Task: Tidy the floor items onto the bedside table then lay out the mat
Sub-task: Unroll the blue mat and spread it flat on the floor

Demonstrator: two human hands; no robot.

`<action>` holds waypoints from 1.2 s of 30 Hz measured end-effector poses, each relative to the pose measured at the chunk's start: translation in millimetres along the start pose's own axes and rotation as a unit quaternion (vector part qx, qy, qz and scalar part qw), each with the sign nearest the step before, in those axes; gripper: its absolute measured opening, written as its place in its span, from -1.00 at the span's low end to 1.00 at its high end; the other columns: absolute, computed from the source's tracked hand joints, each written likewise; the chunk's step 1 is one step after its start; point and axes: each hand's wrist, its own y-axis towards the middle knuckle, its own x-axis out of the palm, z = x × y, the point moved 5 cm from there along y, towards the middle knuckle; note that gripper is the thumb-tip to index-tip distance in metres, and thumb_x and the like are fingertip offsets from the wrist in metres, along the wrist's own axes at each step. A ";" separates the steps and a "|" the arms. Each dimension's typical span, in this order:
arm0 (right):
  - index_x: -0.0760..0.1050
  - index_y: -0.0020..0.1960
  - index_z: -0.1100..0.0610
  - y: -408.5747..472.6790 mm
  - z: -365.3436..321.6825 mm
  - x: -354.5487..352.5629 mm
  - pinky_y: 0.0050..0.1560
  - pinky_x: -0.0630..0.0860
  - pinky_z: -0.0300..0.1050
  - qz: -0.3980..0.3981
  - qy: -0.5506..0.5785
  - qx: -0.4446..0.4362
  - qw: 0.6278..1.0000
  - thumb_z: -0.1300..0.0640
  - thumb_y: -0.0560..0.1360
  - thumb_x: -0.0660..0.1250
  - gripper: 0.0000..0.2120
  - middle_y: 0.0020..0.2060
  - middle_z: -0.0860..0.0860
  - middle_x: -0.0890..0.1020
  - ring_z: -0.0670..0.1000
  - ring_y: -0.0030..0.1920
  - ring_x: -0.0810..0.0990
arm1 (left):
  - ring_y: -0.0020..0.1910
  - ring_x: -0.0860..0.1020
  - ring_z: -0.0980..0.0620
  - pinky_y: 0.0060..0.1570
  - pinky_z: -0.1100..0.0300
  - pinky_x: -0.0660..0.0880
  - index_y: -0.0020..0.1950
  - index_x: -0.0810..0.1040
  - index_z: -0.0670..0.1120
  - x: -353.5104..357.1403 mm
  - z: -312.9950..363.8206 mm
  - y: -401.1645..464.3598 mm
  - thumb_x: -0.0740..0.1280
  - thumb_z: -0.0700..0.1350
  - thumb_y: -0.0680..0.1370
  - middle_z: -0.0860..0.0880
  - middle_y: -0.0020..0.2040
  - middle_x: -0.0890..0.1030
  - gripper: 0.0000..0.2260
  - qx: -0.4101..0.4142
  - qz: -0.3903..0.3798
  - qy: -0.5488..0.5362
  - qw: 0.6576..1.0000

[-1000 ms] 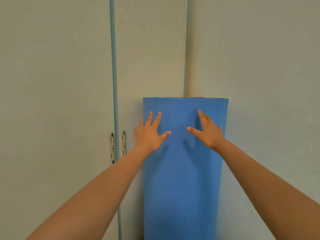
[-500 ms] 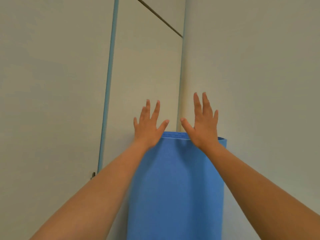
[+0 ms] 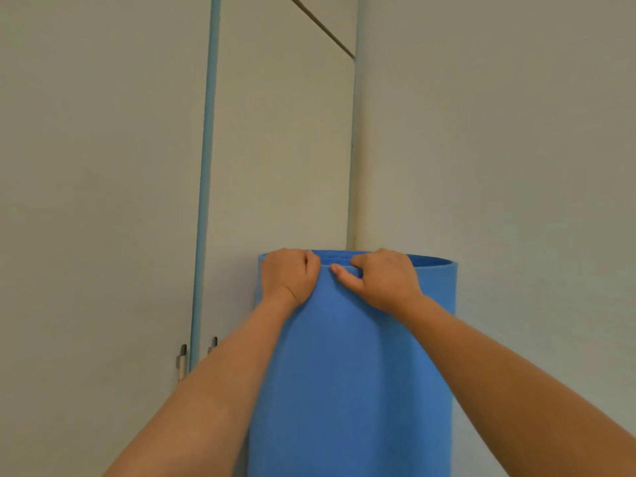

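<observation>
Left hand (image 3: pixel 289 273): one, fingers curled over the top rim of the mat, thumb side toward centre, clamped on the edge. Right hand (image 3: pixel 382 278): one, likewise hooked over the rim, its thumb (image 3: pixel 344 271) pressed flat against the outer face just below the edge. The two hands sit close together, left of the rim's middle, nearly touching.

Mat (image 3: pixel 351 373): one, blue, foam-like, rolled into a thick cylinder and standing upright in the corner, between the cupboard door (image 3: pixel 282 132) and the wall (image 3: pixel 499 132). Its base is out of view below the frame.

Step in hand, as judged: taking hold of the roll to bring it out of the corner for laying out. Advice: keep both grips firm on the rim, tilt the top toward the body before lifting so the base pivots free, and shift one hand lower on the barrel once it leans, since a tall soft roll held only at the top may buckle or begin to unwind. Watch the handles when swinging it leftward.

Other items: cupboard doors, two seen, parted by one pale blue strip (image 3: pixel 206 166); metal handles (image 3: pixel 182 359), two, low beside the left forearm. Floor items and bedside table: none in view, so that part of the task cannot be assessed.
</observation>
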 end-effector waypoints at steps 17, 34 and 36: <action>0.04 -0.51 0.07 -56.3 -165.5 -103.9 -0.48 -0.04 -0.16 -0.003 -0.128 0.050 0.990 -0.36 0.30 -0.22 -0.48 -0.62 -0.06 0.16 -0.04 -0.55 0.13 | -0.32 0.38 -0.07 -0.48 0.14 -0.01 -0.53 0.21 -0.08 -135.3 -65.8 -79.2 -0.10 0.01 0.37 -0.04 -0.48 0.39 -0.68 0.122 -0.048 -0.076 0.988; -0.14 -0.48 0.01 -170.8 -362.6 -306.3 -0.49 -0.14 -0.31 0.086 -0.155 -0.002 0.984 -0.14 0.45 0.13 -0.46 -0.63 -0.09 -0.07 0.07 -0.57 0.13 | -0.20 0.50 -0.23 -0.38 0.15 0.16 -0.35 0.47 -0.21 -389.1 -77.5 -227.2 -0.08 -0.01 0.49 -0.27 -0.14 0.64 -0.55 0.136 -0.026 -0.099 0.985; -0.16 -0.47 0.01 -182.1 -377.0 -319.6 -0.47 -0.16 -0.35 0.081 -0.159 -0.006 0.984 -0.14 0.43 0.10 -0.48 -0.62 -0.08 -0.08 0.05 -0.59 0.11 | -0.21 0.50 -0.21 -0.31 0.13 0.18 -0.35 0.44 -0.18 -405.7 -78.5 -243.1 -0.12 0.00 0.40 -0.27 -0.12 0.64 -0.58 0.141 -0.025 -0.097 0.985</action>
